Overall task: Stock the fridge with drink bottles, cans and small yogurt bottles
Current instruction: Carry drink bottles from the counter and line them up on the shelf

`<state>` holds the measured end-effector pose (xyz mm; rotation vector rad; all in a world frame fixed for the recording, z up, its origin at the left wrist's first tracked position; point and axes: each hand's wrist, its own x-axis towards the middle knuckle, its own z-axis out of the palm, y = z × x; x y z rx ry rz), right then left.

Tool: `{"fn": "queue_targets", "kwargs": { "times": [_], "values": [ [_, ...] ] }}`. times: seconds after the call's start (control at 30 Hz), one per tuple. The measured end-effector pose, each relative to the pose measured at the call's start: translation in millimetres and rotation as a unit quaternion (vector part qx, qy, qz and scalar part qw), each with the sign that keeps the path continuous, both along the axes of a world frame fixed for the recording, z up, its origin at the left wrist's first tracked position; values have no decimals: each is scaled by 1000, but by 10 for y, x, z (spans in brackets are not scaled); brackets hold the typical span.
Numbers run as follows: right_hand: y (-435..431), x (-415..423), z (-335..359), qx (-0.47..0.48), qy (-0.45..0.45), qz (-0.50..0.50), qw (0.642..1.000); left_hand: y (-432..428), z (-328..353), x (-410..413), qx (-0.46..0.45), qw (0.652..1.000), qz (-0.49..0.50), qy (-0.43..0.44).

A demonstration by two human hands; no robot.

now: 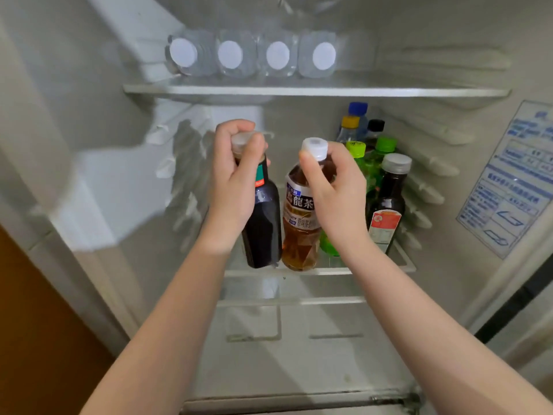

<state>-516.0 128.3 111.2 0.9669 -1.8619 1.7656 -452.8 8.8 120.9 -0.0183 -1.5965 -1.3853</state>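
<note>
**Two bottles at the front of the middle fridge shelf, one in each hand**

The left hand (236, 175) is wrapped tight round the neck and cap of a dark bottle (263, 223): smooth, glossy, nearly black, with a slim neck and a teal and red label strip. The right hand (335, 187) pinches the ribbed white cap of a tea bottle (299, 232) between thumb and curled fingers. That one is clear faceted plastic with amber liquid and a wrap label. Both stand upright, side by side and about touching, with their bottoms at the front edge of the middle shelf (374, 270). Can't tell if they're actually resting on it.

Just right of them are green bottles (374, 166) and a red-label bottle (387, 211) with a grey cap. On the top shelf (299, 91) four clear water bottles (254, 55) lie on their sides, white caps facing out. There's a blue sticker (508, 181) on the right wall.
</note>
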Motion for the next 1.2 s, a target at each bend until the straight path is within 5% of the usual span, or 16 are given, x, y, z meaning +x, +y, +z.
{"fn": "queue_targets", "kwargs": {
  "times": [0.63,0.8,1.2],
  "values": [
    [-131,-209,-544,85,-93,28,992,-256,-578,-376,-17,994,36,-105],
    [4,47,-1148,197,-106,-27,974,-180,-1157,-66,-46,979,32,-196],
    [-588,-477,-1176,217,-97,-64,969,-584,-1424,-433,-42,952,84,-292]
  ]
}}
